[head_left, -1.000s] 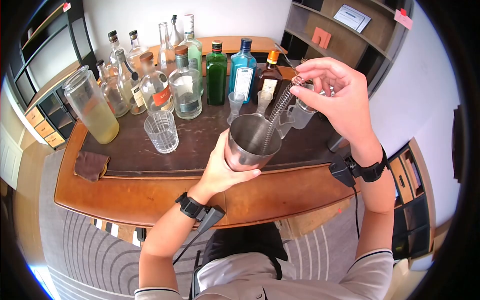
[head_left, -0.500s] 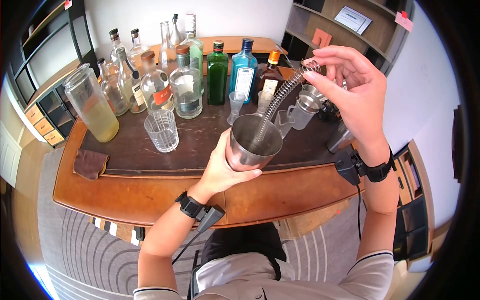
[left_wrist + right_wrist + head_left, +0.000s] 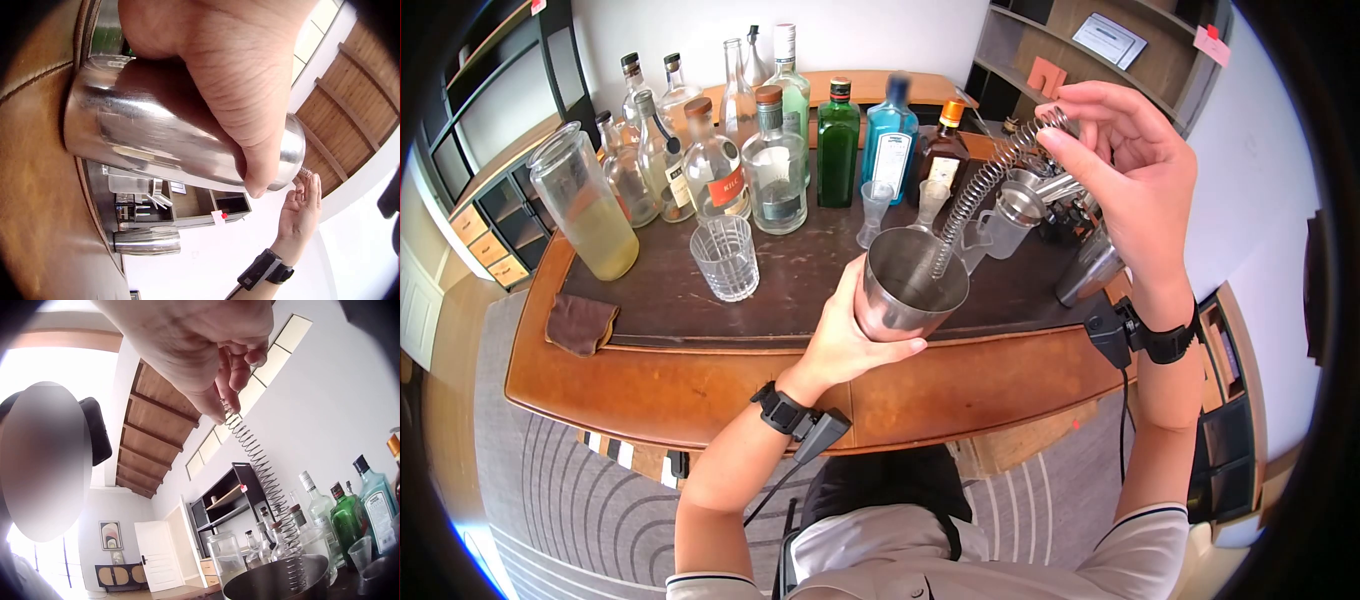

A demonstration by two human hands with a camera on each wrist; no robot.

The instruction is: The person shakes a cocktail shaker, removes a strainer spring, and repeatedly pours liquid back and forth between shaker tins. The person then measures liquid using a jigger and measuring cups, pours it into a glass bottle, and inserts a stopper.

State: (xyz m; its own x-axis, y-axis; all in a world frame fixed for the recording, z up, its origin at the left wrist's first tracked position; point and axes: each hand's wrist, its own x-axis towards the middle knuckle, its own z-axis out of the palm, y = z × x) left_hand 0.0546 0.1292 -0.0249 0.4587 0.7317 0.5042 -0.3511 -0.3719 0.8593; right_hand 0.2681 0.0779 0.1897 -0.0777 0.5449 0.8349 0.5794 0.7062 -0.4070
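Note:
My left hand (image 3: pixel 850 335) grips a metal shaker tin (image 3: pixel 892 308) around its side, holding it over the table's front edge with its mouth up and tilted slightly. Above and to the right, my right hand (image 3: pixel 1135 165) pinches the top end of a thin metal coil spring (image 3: pixel 982 185) between thumb and fingertips. The spring slants down in a curve, its lower end inside the tin's mouth. In the right wrist view the coils (image 3: pixel 259 459) hang from the fingertips down into the tin (image 3: pixel 244 589). The left wrist view shows the thumb lying along the tin's shiny wall (image 3: pixel 156 137).
Several bottles, among them a green one (image 3: pixel 837 150) and a blue one (image 3: pixel 890 140), line the back of the table. A cut glass (image 3: pixel 725 262), a pitcher of cloudy liquid (image 3: pixel 605 240), a brown cloth (image 3: pixel 582 325), small glass jiggers (image 3: pixel 875 215) and another metal tin (image 3: pixel 1090 270) stand around.
My right hand has risen and moved right, drawing the spring's top end with it. The spring's lower end sits higher inside the tin. The left hand has barely moved.

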